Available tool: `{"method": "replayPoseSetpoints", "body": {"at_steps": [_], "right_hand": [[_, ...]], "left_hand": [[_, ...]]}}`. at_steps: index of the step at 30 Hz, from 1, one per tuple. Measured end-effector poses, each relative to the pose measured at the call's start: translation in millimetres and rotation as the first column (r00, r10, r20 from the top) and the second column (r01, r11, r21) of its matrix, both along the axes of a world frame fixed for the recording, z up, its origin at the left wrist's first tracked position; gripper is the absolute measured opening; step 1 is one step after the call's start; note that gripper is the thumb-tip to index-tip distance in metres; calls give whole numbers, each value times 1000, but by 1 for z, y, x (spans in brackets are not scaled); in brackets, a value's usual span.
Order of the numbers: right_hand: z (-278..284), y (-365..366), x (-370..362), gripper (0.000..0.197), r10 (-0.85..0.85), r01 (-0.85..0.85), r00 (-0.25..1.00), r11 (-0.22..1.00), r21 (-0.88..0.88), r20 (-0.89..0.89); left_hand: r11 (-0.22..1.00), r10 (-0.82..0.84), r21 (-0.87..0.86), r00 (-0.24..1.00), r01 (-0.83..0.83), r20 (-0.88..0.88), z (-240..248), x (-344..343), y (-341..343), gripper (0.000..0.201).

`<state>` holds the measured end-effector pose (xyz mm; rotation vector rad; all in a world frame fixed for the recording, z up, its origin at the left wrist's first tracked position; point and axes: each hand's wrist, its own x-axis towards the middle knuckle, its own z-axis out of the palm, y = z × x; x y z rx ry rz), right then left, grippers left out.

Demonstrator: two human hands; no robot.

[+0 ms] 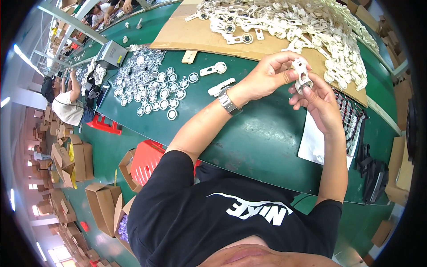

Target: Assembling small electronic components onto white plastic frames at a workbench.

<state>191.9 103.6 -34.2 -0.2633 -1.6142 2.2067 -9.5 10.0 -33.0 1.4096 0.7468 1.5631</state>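
Between my two hands is a small white plastic housing [302, 73], elongated, with openings along it. My left hand [272, 76], wearing a metal watch on its wrist, pinches its upper end between thumb and fingers. At the lower end, the thumb and fingers of my right hand [321, 103] are closed on the same part. Two similar white plastic parts [214, 69] lie on the green table [178, 133] to the left of my left hand. Beyond my hands, many more white housings [284, 26] are heaped on a cardboard sheet [187, 33].
Clear round discs [164, 93] spread across the table's left side. Beside my right forearm lie a white sheet [311, 142] and dark red-and-black wires [351, 111]. A grey box [111, 54] stands far left, near a person [66, 102]. A red stool [149, 162] and cartons [104, 207] are below.
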Motion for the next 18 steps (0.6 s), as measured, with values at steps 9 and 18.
{"method": "replayPoseSetpoints", "body": {"at_steps": [9, 18], "right_hand": [[3, -3, 6, 42, -109, 111, 991, 994, -20, 73], [-1, -8, 5, 39, -278, 252, 955, 945, 209, 103]], "left_hand": [[995, -96, -21, 995, 96, 34, -3, 3, -1, 36], [999, 2, -39, 999, 0, 51, -7, 10, 5, 25]]}}
